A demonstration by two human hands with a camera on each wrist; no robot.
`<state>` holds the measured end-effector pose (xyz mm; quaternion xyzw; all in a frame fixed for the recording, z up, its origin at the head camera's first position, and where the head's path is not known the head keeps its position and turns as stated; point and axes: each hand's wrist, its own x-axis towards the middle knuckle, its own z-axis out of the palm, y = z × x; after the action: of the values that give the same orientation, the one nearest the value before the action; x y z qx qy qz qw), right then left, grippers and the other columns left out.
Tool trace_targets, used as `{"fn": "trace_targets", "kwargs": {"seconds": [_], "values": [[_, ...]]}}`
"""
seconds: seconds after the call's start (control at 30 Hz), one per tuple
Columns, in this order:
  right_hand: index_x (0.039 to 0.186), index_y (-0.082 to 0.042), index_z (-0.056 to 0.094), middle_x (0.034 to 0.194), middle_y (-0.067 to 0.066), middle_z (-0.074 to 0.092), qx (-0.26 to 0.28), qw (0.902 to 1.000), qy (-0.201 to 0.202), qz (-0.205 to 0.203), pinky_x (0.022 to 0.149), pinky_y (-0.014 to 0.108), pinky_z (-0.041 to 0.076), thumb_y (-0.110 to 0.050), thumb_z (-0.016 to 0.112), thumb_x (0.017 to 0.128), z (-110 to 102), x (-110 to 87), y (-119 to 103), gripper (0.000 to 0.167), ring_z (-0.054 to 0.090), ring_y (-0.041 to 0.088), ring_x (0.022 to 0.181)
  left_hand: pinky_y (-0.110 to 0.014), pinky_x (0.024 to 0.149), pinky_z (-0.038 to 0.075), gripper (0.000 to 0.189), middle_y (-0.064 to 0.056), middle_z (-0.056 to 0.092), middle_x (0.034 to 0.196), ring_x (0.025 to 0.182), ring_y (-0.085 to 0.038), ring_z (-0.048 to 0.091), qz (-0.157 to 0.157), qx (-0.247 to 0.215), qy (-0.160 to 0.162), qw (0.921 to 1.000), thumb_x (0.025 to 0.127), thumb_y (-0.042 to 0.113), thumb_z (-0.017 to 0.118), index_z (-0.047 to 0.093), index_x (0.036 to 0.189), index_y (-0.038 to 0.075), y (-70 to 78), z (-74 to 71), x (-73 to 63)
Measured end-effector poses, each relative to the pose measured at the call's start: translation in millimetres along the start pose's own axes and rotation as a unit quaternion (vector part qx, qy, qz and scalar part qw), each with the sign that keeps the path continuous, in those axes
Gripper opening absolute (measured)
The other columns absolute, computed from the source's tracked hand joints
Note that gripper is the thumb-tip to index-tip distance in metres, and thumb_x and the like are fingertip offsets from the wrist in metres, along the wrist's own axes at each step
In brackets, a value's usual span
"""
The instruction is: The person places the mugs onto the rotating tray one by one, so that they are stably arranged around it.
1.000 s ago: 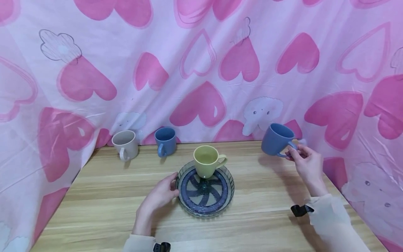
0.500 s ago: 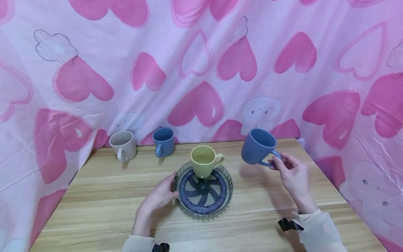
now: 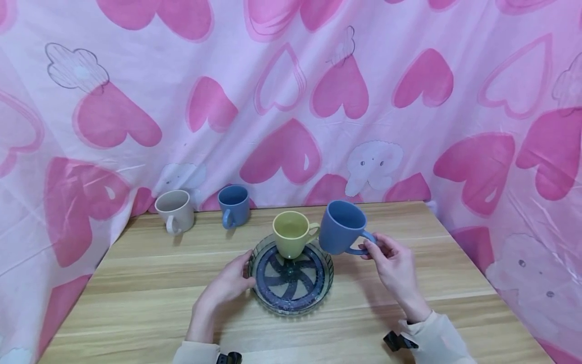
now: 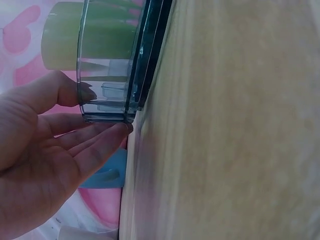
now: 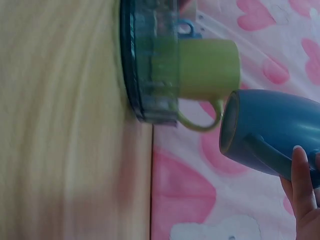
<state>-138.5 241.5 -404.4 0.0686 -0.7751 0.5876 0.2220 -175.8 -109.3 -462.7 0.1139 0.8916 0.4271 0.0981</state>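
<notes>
1. Here's the right hand [image 3: 394, 263], thumb and fingers pinching the blue mug [image 3: 335, 238] by its handle. The mug is in the air, at the back-right of the glass dish [image 3: 291, 302], its base higher than the dish's rim.
2. Now the line that matters: from that grip, the mug's body lies on the dish side, its handle pointing away from the dish. Long axis nearly upright, but tipped: base toward the dish, mouth leaning away.
3. Close company! The yellow mug [image 3: 289, 243] stands upright in the dish's rear half, handle reaching past the dish's right rim, straight at the blue mug. Touching or just apart? I cannot tell.
4. Across on the dish's left side, the left hand [image 3: 227, 280] has thumb and fingers gripping the wall; the right is the nearer to the blue mug.
5. Behind and left of the dish, well apart: a blue cup [image 3: 236, 212], a grey cup [image 3: 183, 215].
</notes>
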Motion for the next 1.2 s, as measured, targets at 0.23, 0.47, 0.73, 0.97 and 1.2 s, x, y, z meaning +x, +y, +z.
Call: {"fn": "trace_targets", "kwargs": {"seconds": [0.23,0.47,0.73,0.97,1.2], "values": [[0.101,0.009,0.066,0.085,0.022,0.070,-0.008,0.9998,-0.012,-0.013,0.063,0.030,0.059,0.007,0.065,0.089,16,-6.6,1,0.012,0.069,0.033,0.065,-0.051,0.111,0.031,0.074,-0.027,0.039,0.147,0.134,-0.039,0.039,0.001,-0.001,0.004,1.0000,0.081,-0.003,0.066,0.032,0.146,-0.010,-0.1,-1.7,0.5],[0.097,0.006,0.067,0.083,0.020,0.070,-0.045,0.9987,-0.019,-0.014,0.059,0.028,0.059,0.005,0.066,0.090,26,-8.1,1,0.007,0.068,0.033,0.065,-0.052,0.110,0.033,0.073,-0.028,0.042,0.145,0.132,-0.040,0.042,0.004,0.000,0.012,0.9999,0.081,-0.003,0.066,0.034,0.146,-0.010,0.8,-4.7,2.6],[0.097,0.007,0.068,0.082,0.020,0.071,-0.072,0.9969,-0.024,0.019,0.057,0.023,0.057,0.004,0.066,0.090,31,-14.2,-3,0.008,0.068,0.036,0.066,-0.048,0.096,0.049,0.067,-0.027,0.059,0.124,0.107,-0.032,0.062,0.023,-0.008,0.024,0.9994,0.078,-0.007,0.065,0.041,0.140,-0.012,-3.4,-1.3,1.3],[0.097,0.007,0.068,0.083,0.018,0.071,-0.077,0.9963,-0.027,0.027,0.059,0.029,0.059,0.004,0.067,0.089,34,-15.4,-5,0.009,0.069,0.036,0.068,-0.044,0.089,0.054,0.065,-0.027,0.058,0.126,0.104,-0.032,0.063,0.019,-0.027,0.034,0.9989,0.079,-0.007,0.063,0.042,0.140,-0.012,-3.4,-0.8,-0.7],[0.097,0.006,0.068,0.083,0.017,0.071,-0.077,0.9961,-0.028,0.034,0.061,0.034,0.060,0.005,0.068,0.088,35,-16.5,-8,0.009,0.070,0.028,0.067,-0.044,0.090,0.054,0.061,-0.027,0.061,0.122,0.104,-0.033,0.064,0.020,-0.029,0.031,0.9989,0.082,-0.006,0.064,0.043,0.139,-0.013,-2.8,-2.3,-0.3]]}}
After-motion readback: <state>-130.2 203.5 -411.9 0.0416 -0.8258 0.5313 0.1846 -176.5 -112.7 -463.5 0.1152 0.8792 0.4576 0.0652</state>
